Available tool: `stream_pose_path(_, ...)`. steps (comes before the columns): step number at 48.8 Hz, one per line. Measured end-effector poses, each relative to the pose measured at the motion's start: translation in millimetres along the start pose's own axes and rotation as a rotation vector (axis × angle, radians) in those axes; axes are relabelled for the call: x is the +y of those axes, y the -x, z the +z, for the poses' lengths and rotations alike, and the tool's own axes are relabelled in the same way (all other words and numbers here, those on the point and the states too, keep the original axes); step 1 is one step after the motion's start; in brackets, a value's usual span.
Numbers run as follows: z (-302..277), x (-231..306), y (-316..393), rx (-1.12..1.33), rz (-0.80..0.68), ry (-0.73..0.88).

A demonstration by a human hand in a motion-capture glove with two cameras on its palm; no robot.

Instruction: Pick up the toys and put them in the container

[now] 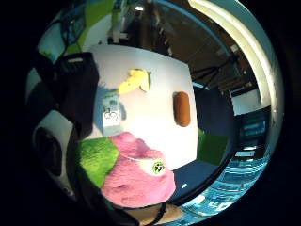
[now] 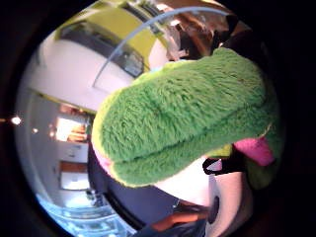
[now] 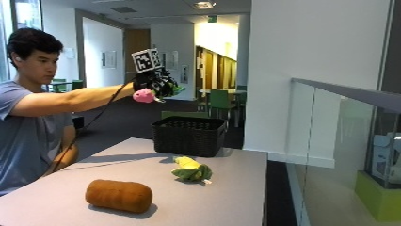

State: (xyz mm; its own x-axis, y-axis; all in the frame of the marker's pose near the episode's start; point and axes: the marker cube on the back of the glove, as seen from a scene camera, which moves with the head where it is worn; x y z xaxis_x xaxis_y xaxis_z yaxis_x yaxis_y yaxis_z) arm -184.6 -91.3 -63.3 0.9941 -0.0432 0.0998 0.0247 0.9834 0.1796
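Fingers of my gloved right hand [image 3: 152, 84] are curled around a soft pink and green plush toy [image 3: 146, 95], and I hold it up in the air, high above the table. From the outside view my arm is stretched out straight, and the hand with the toy is up above the near side of the black woven basket [image 3: 188, 135]. That basket sits at the far edge of the grey table [image 3: 238, 188]. The toy is not in the basket; it is in my hand, well above it. In the little finger side palm view I see the pink fuzzy part with a small round eye [image 1: 158, 166] and a green fuzzy part beside it, close to my palm. In the thumb side palm view the green fuzzy part [image 2: 182, 113] fills most of what I see. Two more toys lie on the table. A yellow and green plush corn toy [image 3: 191, 170] lies near the middle. A brown plush loaf-shaped toy [image 3: 119, 195] lies nearer the front edge, apart from the corn.
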Motion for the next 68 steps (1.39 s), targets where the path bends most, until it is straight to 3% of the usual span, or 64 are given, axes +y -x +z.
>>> stream_pose_path(4,4,-4,45,-0.024,-0.153,-0.014)
stream_pose_path(9,19,-31,98,-0.081,-0.014,-0.015)
stream_pose_path(15,39,-52,88,-0.126,-0.14,0.011)
stream_pose_path(28,82,-56,87,-0.123,-0.049,0.227)
stream_pose_path(33,78,-53,73,-0.018,-0.155,0.192)
stream_pose_path(43,56,-30,77,0.101,-0.059,0.14)
stream_pose_path(53,41,-27,-26,0.146,0.05,0.123)
stream_pose_path(68,47,-1,-244,0.207,0.337,0.154)
